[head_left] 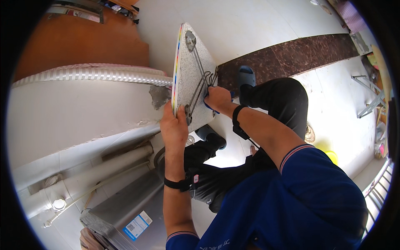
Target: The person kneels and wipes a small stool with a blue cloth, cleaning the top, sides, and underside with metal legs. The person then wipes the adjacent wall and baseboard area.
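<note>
A flat white speckled board [195,62] with a multicoloured edge stands tilted up in front of me. Bent metal rods [196,92] run across its face between grey metal fixings. My left hand [173,128] is closed on the board's lower left edge, thumb on the speckled face. My right hand [219,99] is closed round a blue-handled tool [213,110] by the hooked rod ends at the board's right side. Its working end is mostly hidden, so its exact kind cannot be told.
A white wall ledge [83,112] runs along the left, with pipes [91,177] below. A grey metal box [121,208] with a label stands at lower left. A brown panel [87,41] is at upper left. My slippered feet [246,77] rest by a dark floor strip [308,54].
</note>
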`<action>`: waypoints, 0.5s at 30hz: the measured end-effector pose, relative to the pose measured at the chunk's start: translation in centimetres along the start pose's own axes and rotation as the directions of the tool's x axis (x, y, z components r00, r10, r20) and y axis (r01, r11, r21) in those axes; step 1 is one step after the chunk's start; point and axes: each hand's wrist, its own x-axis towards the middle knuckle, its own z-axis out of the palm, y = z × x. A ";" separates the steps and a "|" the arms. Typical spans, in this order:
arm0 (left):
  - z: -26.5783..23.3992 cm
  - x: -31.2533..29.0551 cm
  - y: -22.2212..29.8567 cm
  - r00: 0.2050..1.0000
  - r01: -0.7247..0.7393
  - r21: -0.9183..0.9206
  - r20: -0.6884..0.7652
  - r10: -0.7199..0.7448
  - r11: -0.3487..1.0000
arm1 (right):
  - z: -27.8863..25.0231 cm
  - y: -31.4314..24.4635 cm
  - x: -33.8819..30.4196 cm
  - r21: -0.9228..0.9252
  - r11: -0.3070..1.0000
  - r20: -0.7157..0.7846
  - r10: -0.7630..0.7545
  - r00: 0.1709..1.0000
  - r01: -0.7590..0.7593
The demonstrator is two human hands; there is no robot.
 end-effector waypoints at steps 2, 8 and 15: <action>0.0 0.0 -0.1 0.999 0.035 0.052 0.017 -0.036 0.998 | -0.8 1.1 -0.1 -0.040 0.999 0.004 -0.001 1.000 0.001; 0.0 0.3 -0.7 0.998 -0.062 0.086 -0.024 0.064 0.994 | -4.8 4.6 -1.4 -0.189 0.980 0.018 -0.058 0.998 0.060; 0.3 0.1 -0.9 0.994 -0.090 0.057 -0.050 0.093 0.994 | -15.7 6.9 -3.4 -0.523 0.850 0.104 -0.009 0.995 0.062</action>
